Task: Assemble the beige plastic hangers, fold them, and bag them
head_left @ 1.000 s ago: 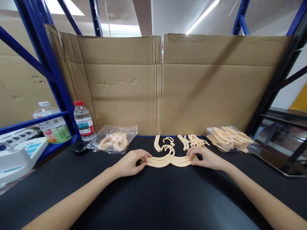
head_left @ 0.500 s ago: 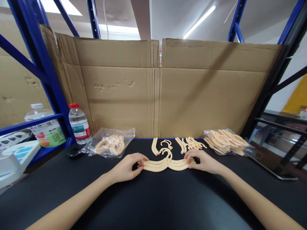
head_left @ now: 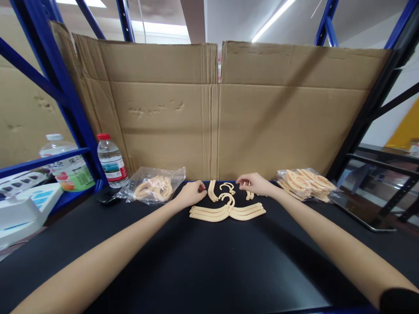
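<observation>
Our hangers [head_left: 211, 214] lie stacked flat on the black table [head_left: 209, 261], approx. midway between our forearms, nearer us than the loose bits. The stack's long axis runs side to side, L to R; its hooks point away from us, toward the cardboard [head_left: 163, 109], w/ tips curling round to the left.

Our right hand [head_left: 257, 183] is over the right-hand strips [head_left: 250, 195], thumb & fingers loosely parted; can't tell if they touch, & no firm grip shows. Our left hand [head_left: 190, 193] is half curled just beside the left-hand strips [head_left: 211, 191], a small gap at the thumb, nothing visible in it. Those strips point away from us, long axis roughly front to back; the loose hooks [head_left: 231, 190] sit btwn the two sets.

To reach well, we'd say: light fingertips, pinch one strip at a time near its end, & lift straight up so neighbours don't skid. Also keep wrists & forearms clear of the stack; a brush could, we think, knock the aligned arms askew.
</observation>
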